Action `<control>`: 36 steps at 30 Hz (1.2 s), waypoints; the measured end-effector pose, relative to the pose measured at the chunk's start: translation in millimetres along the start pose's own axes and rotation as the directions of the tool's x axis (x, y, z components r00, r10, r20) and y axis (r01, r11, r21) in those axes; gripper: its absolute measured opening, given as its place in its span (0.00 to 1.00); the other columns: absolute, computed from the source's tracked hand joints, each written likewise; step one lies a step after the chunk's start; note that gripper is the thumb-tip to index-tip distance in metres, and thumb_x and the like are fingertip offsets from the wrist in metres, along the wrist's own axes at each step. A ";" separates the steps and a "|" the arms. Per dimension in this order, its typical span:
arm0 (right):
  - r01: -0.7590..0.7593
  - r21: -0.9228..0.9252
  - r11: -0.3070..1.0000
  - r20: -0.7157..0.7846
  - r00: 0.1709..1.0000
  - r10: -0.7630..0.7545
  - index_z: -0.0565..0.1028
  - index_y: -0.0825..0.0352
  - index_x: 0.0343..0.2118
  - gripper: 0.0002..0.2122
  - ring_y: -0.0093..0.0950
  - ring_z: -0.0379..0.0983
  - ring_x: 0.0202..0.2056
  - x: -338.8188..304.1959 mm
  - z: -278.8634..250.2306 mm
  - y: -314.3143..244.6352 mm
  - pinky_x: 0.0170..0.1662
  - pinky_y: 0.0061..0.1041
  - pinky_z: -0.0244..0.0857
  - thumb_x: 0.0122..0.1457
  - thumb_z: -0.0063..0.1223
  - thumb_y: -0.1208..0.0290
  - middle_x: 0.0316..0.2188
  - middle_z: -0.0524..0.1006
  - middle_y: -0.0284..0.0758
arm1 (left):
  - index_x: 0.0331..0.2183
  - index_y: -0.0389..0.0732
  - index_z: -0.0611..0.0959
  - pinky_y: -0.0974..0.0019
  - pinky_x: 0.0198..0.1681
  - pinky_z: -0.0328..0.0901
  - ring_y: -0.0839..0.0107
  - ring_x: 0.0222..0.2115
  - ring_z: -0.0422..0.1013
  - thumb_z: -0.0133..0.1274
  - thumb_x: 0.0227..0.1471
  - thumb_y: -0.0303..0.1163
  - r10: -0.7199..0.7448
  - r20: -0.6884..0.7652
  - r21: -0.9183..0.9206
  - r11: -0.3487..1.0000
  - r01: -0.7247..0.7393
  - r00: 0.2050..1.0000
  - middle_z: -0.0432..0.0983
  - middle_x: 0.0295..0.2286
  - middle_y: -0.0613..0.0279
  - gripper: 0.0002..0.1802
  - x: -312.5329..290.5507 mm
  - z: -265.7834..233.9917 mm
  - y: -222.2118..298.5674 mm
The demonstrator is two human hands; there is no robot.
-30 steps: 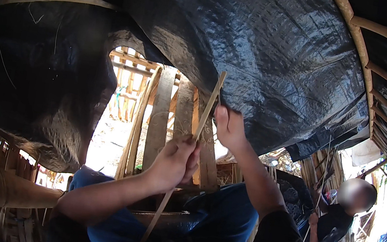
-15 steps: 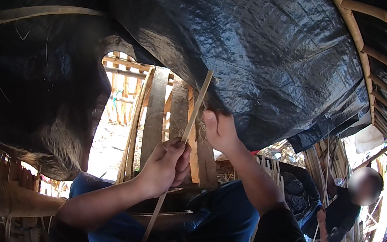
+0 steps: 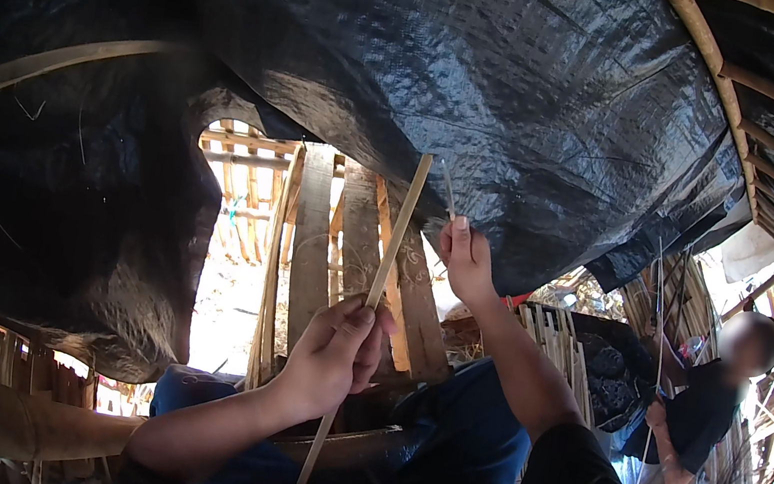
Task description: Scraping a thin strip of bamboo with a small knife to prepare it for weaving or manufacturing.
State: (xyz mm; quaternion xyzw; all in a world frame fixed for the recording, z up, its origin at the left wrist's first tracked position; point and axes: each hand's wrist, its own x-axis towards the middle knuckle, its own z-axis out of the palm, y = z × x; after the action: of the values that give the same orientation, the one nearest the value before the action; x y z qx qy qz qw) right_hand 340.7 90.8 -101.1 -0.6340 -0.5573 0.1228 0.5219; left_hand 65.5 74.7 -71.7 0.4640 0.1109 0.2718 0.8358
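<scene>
A long, narrow bamboo strip [image 3: 398, 234] slants upward in front of me, its lower end running down past my lap. My left hand [image 3: 329, 354] is closed round its middle, the thumb pressed along it. To the right of the strip's upper end, my right hand [image 3: 467, 260] is raised and closed on a slim, pointed, knife-like blade [image 3: 448, 189], tip upward. The blade stands apart from the strip. Its handle, if any, is hidden in the fingers.
Black tarpaulin [image 3: 552, 96] hangs low overhead and ahead. Wooden planks [image 3: 309, 240] stand upright beyond my hands. A thick bamboo pole [image 3: 34, 424] lies at lower left. Another person [image 3: 699, 413] sits at right, near a thin upright strip [image 3: 655, 386].
My right hand has moved a little right and turned, bringing the blade into sight. The left hand has shifted slightly right and down, still holding the bamboo strip.
</scene>
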 end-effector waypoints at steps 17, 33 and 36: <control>0.263 -0.108 0.959 0.013 0.965 -0.263 0.65 0.69 0.20 0.22 0.22 0.58 0.18 9.0 23.4 -54.8 0.22 0.26 0.52 0.67 0.31 0.59 0.14 0.63 0.32 | 0.63 0.56 0.55 0.77 0.14 0.44 0.82 0.12 0.44 0.32 0.65 0.33 0.014 -0.013 -0.045 0.999 -0.015 1.000 0.50 0.16 0.72 0.26 11.0 2.7 -4.4; 0.398 -0.223 0.890 0.031 0.915 -0.402 0.67 0.68 0.19 0.19 0.35 0.61 0.15 -1.2 27.1 -53.5 0.22 0.31 0.55 0.66 0.36 0.64 0.13 0.63 0.39 | 0.63 0.56 0.54 0.76 0.12 0.50 0.80 0.11 0.50 0.32 0.66 0.34 -0.051 0.061 -0.112 0.992 0.057 0.997 0.53 0.15 0.70 0.25 6.6 -6.4 -14.3; 0.468 -0.233 0.852 0.016 0.878 -0.478 0.69 0.71 0.22 0.18 0.44 0.64 0.17 4.1 32.2 -42.7 0.22 0.35 0.58 0.65 0.38 0.64 0.14 0.65 0.46 | 0.63 0.55 0.55 0.75 0.12 0.51 0.80 0.10 0.50 0.31 0.66 0.33 -0.116 -0.110 -0.093 0.990 0.106 0.987 0.53 0.15 0.70 0.25 7.2 -0.2 -9.2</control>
State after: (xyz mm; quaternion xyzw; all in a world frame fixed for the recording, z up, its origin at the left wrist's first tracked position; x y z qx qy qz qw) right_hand 293.7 104.0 -79.0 -0.5360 -0.6952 -0.0882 0.4708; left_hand 74.6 74.9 -79.0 0.4038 0.1729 0.2556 0.8613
